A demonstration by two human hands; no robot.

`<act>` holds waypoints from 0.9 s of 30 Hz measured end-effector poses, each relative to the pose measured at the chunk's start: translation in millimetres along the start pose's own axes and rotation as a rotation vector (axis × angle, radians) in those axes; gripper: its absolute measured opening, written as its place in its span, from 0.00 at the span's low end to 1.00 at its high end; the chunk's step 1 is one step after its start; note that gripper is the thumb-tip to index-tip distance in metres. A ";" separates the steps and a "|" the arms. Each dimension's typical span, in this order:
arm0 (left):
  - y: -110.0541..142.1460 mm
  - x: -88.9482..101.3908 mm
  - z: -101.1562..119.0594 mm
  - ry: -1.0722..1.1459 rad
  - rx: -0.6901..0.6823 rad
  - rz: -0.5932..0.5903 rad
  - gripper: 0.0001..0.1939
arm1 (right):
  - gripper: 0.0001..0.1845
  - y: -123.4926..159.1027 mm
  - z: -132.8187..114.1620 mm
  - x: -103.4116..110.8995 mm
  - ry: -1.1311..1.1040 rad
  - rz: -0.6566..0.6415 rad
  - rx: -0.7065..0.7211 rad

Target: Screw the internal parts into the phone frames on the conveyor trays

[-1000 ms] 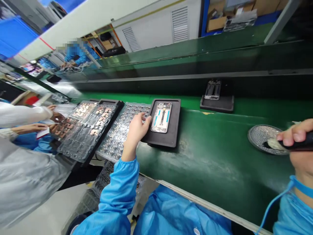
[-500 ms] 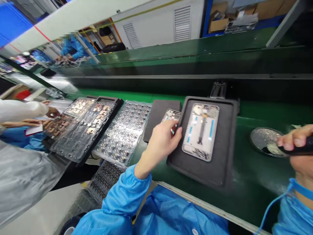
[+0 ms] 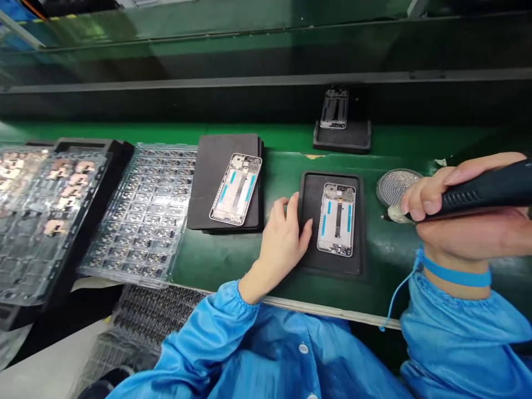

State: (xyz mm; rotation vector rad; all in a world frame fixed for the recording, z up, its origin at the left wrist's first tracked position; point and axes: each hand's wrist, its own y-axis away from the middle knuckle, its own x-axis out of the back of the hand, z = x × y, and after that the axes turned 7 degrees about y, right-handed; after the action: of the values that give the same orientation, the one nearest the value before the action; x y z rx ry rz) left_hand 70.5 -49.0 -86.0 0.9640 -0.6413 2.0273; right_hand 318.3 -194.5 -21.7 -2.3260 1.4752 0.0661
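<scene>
My left hand [image 3: 283, 244] lies on the green conveyor belt [image 3: 216, 266], its fingertips touching the left edge of a black foam pad [image 3: 310, 199] and holding nothing. On that pad sits a silver phone frame [image 3: 336, 220] with blue strips. A second phone frame [image 3: 235, 189] lies tilted on a stack of black pads [image 3: 210, 166]. My right hand [image 3: 440, 205] grips a black-handled pen-shaped tool [image 3: 477, 191] with a whitish tip, just beside a round metal mesh dish [image 3: 397, 185]. A blue strap circles my right wrist.
Clear plastic trays of small parts [image 3: 145, 216] lie left of the stack, and another tray with copper-coloured pieces [image 3: 54, 188] lies further left. A third phone frame [image 3: 333, 108] rests on a pad at the belt's far side.
The pad with its frame, raised near my left hand before, now lies flat on the belt right of the stack. The view has tilted down, and the co-worker's arms have left it.
</scene>
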 end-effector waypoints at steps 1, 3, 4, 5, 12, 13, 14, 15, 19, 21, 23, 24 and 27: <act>-0.1 0.4 -0.5 0.033 -0.079 0.005 0.33 | 0.48 5.0 -2.5 -2.3 0.007 -0.097 0.077; -2.8 0.1 -0.2 0.095 -0.247 -0.091 0.31 | 0.40 13.2 -8.4 -5.4 0.000 -0.242 0.138; -5.6 -0.9 0.6 0.116 -0.321 -0.173 0.31 | 0.35 16.6 -11.5 -6.3 -0.019 -0.277 0.112; -8.9 -2.5 1.5 0.128 -0.377 -0.251 0.31 | 0.31 19.6 -14.4 -7.0 -0.056 -0.295 0.081; -25.1 -12.7 10.0 0.213 -0.298 -0.388 0.36 | 0.12 46.7 -18.5 -19.1 -0.256 -0.567 -0.054; -25.2 -12.6 11.0 0.233 -0.282 -0.385 0.36 | 0.11 51.3 -16.6 -21.8 -0.265 -0.570 -0.050; -25.0 -12.3 12.0 0.248 -0.273 -0.383 0.36 | 0.10 55.7 -14.6 -24.2 -0.271 -0.580 -0.050; -24.9 -12.0 12.9 0.259 -0.269 -0.382 0.36 | 0.10 59.5 -12.6 -26.1 -0.278 -0.594 -0.047; -25.2 -12.3 15.3 0.272 -0.274 -0.376 0.34 | 0.09 66.9 -8.0 -27.5 -0.288 -0.624 -0.059; -25.7 -13.3 15.9 0.269 -0.282 -0.373 0.33 | 0.09 66.2 -7.6 -25.9 -0.276 -0.626 -0.097; -25.9 -14.2 16.2 0.263 -0.290 -0.372 0.33 | 0.09 64.0 -7.2 -24.1 -0.269 -0.643 -0.122; -25.9 -14.5 16.4 0.261 -0.294 -0.371 0.32 | 0.08 62.9 -6.9 -23.1 -0.268 -0.650 -0.123; -25.9 -14.9 17.3 0.255 -0.304 -0.367 0.31 | 0.08 61.2 -6.1 -18.5 -0.269 -0.680 -0.103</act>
State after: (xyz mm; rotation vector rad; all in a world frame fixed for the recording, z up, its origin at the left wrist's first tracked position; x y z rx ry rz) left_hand 104.8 -53.0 -85.1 0.5824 -0.5658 1.6343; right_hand 255.2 -203.5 -29.6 -2.6462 0.5222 0.2603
